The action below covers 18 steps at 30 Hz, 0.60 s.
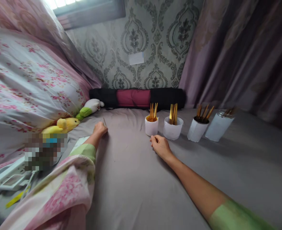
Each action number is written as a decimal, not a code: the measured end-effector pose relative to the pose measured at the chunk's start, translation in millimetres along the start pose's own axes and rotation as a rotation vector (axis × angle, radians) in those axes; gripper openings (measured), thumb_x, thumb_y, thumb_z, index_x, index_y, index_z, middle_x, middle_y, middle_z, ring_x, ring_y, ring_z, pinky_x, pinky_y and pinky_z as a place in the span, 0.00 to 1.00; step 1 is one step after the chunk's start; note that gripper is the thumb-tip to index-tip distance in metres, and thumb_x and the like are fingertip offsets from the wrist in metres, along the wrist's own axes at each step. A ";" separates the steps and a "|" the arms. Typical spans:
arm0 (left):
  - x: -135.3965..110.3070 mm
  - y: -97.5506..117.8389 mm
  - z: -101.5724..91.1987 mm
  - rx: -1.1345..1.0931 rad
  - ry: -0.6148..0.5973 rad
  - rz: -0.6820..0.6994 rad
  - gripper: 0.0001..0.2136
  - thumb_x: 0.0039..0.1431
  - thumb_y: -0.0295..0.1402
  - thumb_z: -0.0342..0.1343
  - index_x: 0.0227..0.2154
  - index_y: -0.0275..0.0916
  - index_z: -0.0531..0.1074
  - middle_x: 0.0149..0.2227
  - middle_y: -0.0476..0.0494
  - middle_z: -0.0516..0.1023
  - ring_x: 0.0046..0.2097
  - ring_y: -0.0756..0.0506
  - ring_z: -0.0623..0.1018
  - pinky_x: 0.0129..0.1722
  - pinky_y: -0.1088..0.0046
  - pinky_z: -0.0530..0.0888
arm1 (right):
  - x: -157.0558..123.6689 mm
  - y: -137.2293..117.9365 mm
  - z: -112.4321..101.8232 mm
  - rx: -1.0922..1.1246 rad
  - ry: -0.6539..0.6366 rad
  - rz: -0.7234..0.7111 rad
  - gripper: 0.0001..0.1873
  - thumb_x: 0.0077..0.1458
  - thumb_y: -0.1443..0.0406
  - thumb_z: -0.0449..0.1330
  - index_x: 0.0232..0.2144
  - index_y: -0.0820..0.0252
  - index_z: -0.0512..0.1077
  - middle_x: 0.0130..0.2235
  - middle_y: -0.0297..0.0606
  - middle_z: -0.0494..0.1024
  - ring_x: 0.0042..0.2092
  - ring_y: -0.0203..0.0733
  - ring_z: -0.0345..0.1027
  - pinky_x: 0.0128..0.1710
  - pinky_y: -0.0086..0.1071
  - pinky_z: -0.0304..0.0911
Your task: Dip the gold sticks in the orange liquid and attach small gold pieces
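My left hand (100, 129) is closed over the grey sheet, with a thin stick (104, 121) poking up from its fingers. My right hand (160, 146) has its fingers curled together just in front of the leftmost white cup (152, 128); whatever they might hold is hidden. Thin gold sticks (153, 111) stand in that cup. To its right is a wider white cup (173, 131) with gold sticks upright in it. Farther right come a white-wrapped can (196, 132) with darker brown sticks and a taller white-wrapped jar (218, 129) with sticks at its mouth.
Along the wall lies a black and maroon bolster (133, 98). At the left are a green and white plush toy (89, 108), a yellow plush toy (59, 125), a white power strip (7, 175) and a yellow object (15, 199). A purple curtain (227, 57) hangs at the right.
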State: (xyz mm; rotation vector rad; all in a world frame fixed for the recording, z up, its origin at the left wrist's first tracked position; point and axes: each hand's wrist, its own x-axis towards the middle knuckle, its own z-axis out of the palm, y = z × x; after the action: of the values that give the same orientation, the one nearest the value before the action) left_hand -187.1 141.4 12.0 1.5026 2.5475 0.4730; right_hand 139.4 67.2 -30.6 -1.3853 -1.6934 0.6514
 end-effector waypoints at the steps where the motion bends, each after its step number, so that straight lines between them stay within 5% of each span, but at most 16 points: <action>1: 0.5 0.4 0.5 0.019 0.002 -0.010 0.11 0.38 0.26 0.56 0.30 0.30 0.70 0.34 0.26 0.73 0.43 0.32 0.72 0.37 0.63 0.68 | 0.0 0.1 0.0 0.000 -0.001 -0.002 0.20 0.54 0.56 0.44 0.26 0.60 0.71 0.23 0.37 0.74 0.21 0.33 0.64 0.21 0.24 0.54; 18: -3.6 4.4 0.1 0.069 0.011 -0.066 0.10 0.42 0.27 0.52 0.31 0.33 0.70 0.38 0.26 0.72 0.43 0.33 0.72 0.36 0.65 0.68 | -0.2 -5.3 -2.9 -0.026 -0.006 0.031 0.18 0.54 0.58 0.46 0.25 0.61 0.71 0.25 0.37 0.75 0.22 0.33 0.64 0.23 0.25 0.54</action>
State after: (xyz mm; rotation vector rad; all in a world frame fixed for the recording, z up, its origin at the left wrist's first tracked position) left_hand -181.6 140.3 13.3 1.4359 2.6384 0.3896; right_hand 139.1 65.3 -24.9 -1.4319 -1.6939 0.6537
